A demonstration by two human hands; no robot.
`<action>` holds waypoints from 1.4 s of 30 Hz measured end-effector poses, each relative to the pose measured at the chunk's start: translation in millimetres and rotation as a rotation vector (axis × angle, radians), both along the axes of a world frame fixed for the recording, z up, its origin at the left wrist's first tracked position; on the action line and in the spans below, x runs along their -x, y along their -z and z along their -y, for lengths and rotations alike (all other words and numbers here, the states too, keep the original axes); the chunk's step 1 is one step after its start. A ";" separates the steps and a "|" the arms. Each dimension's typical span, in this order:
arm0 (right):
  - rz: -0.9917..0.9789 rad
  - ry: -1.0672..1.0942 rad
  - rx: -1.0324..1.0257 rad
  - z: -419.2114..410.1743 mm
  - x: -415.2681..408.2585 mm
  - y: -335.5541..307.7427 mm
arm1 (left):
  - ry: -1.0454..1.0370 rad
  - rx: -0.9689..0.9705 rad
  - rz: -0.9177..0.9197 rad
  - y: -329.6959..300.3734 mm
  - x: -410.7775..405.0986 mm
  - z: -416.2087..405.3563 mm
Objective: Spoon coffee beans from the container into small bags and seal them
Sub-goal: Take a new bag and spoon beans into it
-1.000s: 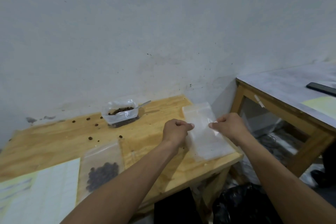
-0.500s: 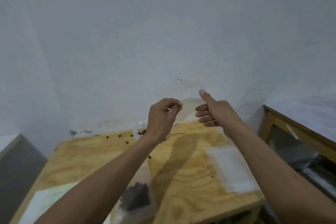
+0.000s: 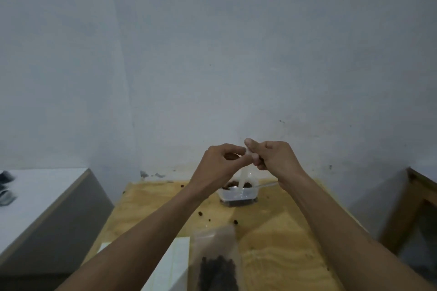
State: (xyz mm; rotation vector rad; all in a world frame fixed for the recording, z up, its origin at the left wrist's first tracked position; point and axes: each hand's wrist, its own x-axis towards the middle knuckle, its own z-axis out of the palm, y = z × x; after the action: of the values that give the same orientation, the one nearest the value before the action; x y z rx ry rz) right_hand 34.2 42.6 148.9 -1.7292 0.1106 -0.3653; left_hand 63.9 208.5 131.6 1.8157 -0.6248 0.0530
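Progress: partial. Filled bag (image 3: 216, 264) lies on table (image 3: 279, 255) at 6 o'clock, beans inside; seal state unclear in blur. Container (image 3: 238, 190) at 12 o'clock of it holds beans, spoon (image 3: 264, 185). Left hand (image 3: 221, 163), right hand (image 3: 269, 157) pinch empty bag (image 3: 244, 176) above container; filling, sealing pending.

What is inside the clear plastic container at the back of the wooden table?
The container holds dark coffee beans and a spoon. The hands and the thin bag they hold cover part of it.
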 end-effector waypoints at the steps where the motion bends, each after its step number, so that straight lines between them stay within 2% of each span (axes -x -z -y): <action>1: 0.012 -0.017 0.016 -1.5 -3.5 0.8 | 0.001 0.025 -0.038 -2.6 -2.5 -1.0; 9: 0.056 -0.120 0.015 -8.0 -23.3 0.8 | -0.029 0.105 -0.117 -15.5 -18.0 -4.2; 16: 0.043 -0.217 0.063 -1.6 -27.4 12.1 | -0.143 0.054 -0.055 -10.2 -28.8 1.6; 19: 0.028 -0.217 0.047 -1.9 -27.3 15.4 | -0.271 0.045 -0.030 -6.8 -31.7 4.8; 23: -0.025 -0.186 0.000 -9.8 -27.2 18.6 | -0.394 0.163 -0.070 -8.6 -31.1 6.2; 26: -0.028 -0.084 -0.040 -13.9 -27.5 16.0 | -0.393 0.142 0.050 -4.6 -28.8 7.4; 29: -0.088 -0.084 -0.096 -4.5 -26.1 8.9 | -0.189 0.000 0.112 -6.7 -29.7 -2.7; 31: -0.140 -0.166 -0.113 2.8 -24.6 6.7 | -0.002 -0.222 0.083 -10.1 -36.5 -14.0; 34: -0.147 -0.223 0.056 7.5 -23.9 8.1 | 0.171 -0.554 0.143 -12.0 -46.5 -23.1; 37: -0.183 -0.183 0.103 6.4 -22.9 9.8 | 0.147 -0.630 0.301 -6.3 -54.6 -19.8; 40: -0.236 -0.063 0.266 12.0 -28.9 13.4 | 0.057 -0.691 0.455 -0.2 -61.0 -17.1; 42: -0.236 0.004 0.308 14.0 -31.7 17.0 | 0.004 -0.741 0.485 3.1 -64.3 -17.8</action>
State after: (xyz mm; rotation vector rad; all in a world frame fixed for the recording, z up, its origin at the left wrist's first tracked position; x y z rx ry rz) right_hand 66.0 28.5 131.9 -2.0737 0.2391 -0.1861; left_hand 128.2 226.3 128.5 2.5448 -1.0893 0.2984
